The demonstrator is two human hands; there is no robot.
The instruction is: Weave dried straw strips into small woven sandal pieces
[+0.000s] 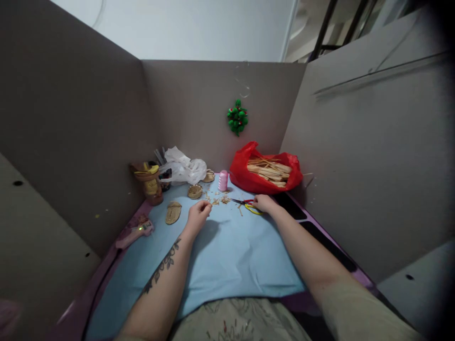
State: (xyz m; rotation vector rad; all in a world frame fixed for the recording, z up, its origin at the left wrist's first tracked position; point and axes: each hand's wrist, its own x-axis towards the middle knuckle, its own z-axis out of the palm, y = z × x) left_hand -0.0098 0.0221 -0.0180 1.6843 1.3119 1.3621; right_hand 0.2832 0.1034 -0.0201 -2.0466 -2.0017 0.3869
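My right hand [266, 203] has its fingers closed at the handles of a pair of scissors [253, 208] with red and yellow grips. Their dark blades point left, towards small straw scraps [224, 200] on the blue cloth [231, 251]. My left hand [199, 213] is closed in a pinch just left of the scraps; what it holds, if anything, is too small to make out. Left of that hand lies a flat woven straw sole shape [173, 213]. Beyond it sit a small round woven straw piece [195, 191] and a pink thread spool [222, 181].
A red bag [245, 177] full of dry straw stands at the back right. A white plastic bag [186, 168], a brown pot [152, 189] and a pink glue gun [133, 234] line the left. Grey panels enclose three sides; a green ornament [237, 117] hangs behind.
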